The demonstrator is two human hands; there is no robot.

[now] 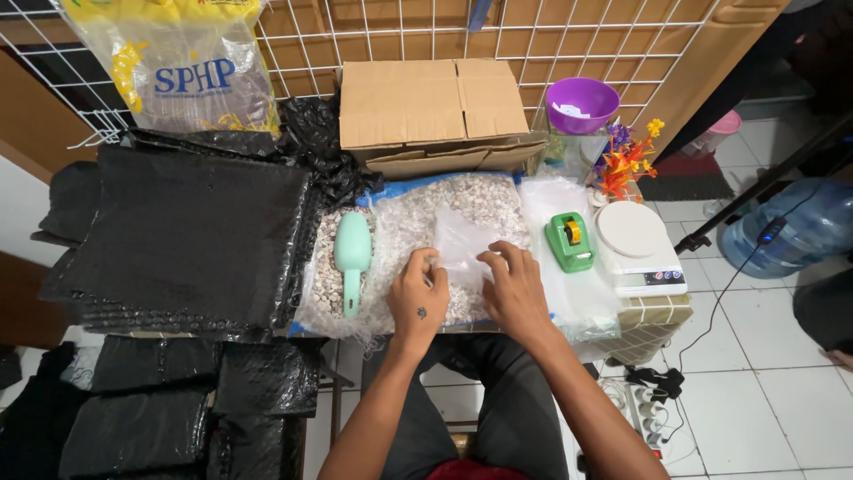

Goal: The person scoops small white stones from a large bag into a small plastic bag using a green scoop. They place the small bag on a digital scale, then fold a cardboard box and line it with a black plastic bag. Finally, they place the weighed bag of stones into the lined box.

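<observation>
Small clear plastic bag (460, 242) sits between your hands, over the big open sack of pale shells (462, 200). It looks empty, flat, unsealed, so filling is ahead as far as I can judge. Long axis runs away from you; which end is the mouth I can't tell. L hand (418, 300) pinches its near-left edge, R hand (514, 289) fingers curled on the right edge. Mint scoop (352, 256) lies left, untouched.

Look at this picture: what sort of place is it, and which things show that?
Probably a home packing station for small orders. A digital scale and tape dispenser sit beside a heap of shells, with black bubble mailers stacked and a cardboard box behind.
</observation>
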